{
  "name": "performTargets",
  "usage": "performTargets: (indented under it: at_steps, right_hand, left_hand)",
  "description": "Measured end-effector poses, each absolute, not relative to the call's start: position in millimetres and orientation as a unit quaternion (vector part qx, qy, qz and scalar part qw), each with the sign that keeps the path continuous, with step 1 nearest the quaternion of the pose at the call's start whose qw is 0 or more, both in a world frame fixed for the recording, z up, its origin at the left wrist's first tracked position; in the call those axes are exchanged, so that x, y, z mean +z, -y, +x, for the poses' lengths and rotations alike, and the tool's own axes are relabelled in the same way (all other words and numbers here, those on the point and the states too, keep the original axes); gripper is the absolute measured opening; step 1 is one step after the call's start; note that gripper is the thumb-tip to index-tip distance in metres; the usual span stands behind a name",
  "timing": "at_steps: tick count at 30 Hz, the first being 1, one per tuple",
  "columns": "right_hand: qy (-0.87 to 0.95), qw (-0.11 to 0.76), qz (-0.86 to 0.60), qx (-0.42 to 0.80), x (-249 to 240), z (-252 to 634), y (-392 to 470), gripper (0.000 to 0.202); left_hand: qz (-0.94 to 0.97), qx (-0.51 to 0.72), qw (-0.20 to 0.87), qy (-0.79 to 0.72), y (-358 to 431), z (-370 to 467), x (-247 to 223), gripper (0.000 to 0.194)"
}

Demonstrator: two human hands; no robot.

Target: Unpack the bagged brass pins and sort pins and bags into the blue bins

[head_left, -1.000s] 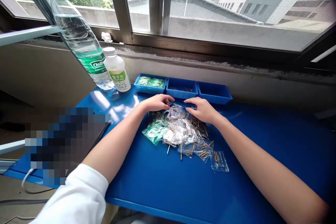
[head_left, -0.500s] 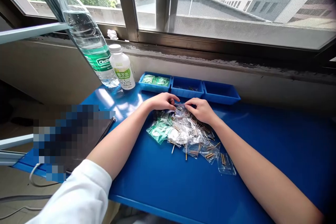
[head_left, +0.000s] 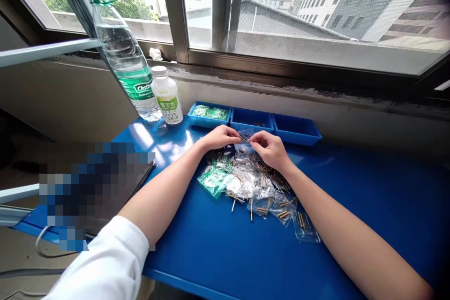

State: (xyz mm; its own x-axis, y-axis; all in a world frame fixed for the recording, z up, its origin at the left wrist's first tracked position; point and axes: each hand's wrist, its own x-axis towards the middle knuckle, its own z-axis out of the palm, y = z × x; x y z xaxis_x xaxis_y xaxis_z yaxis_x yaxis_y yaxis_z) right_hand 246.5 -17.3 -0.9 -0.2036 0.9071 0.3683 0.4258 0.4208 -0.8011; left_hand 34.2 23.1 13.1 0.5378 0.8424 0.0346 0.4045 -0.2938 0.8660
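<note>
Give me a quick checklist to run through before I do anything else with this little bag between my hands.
1. Left hand on the clear bag: ok, pinching it.
2. Right hand on the same bag: ok, pinching its other side.
3. Bag's exact contents: cannot tell, too small and partly covered.
4. Pile tidy: not ok, bags overlap and pins stick out at the near edge.
5. Green packets inside the left tray: ok.
6. White bottle capped: ok.

We see glossy, clear plastic packets and shiny metal pins on a smooth, glossy blue table, smooth plastic trays along its far edge
</note>
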Motion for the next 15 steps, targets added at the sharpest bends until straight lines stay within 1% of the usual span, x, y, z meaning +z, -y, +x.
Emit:
performTargets:
  at_steps: [2, 5, 7, 9, 12, 13, 15]
  right_hand:
    - [0.728, 0.424, -0.459, 0.28, 1.2, 246.8, 18.4, 0.015]
    - [0.69, 0.469, -0.45, 0.318, 4.1, 249.0, 17.1, 0.021]
    - [0.655, 0.511, -0.444, 0.336, 6.2, 251.9, 14.3, 0.032]
    - [0.63, 0.538, -0.435, 0.352, 8.7, 255.8, 11.0, 0.05]
    - [0.622, 0.527, -0.418, 0.401, 13.5, 262.0, 7.7, 0.073]
    - [0.622, 0.517, -0.415, 0.417, 15.4, 263.8, 7.6, 0.076]
    - [0.617, 0.507, -0.421, 0.429, 19.6, 266.5, 8.6, 0.074]
  left_hand:
    - [0.749, 0.262, 0.45, -0.41, -23.1, 33.3, 14.3, 0.031]
    - [0.724, 0.276, 0.473, -0.421, -23.2, 32.4, 15.0, 0.031]
    - [0.701, 0.287, 0.487, -0.434, -23.7, 32.1, 14.7, 0.029]
    - [0.685, 0.296, 0.498, -0.442, -24.5, 32.1, 13.9, 0.027]
    - [0.682, 0.301, 0.497, -0.443, -25.7, 32.2, 12.5, 0.025]
    - [0.684, 0.302, 0.495, -0.443, -25.9, 32.2, 12.2, 0.025]
    - [0.686, 0.306, 0.49, -0.444, -26.3, 31.7, 11.8, 0.025]
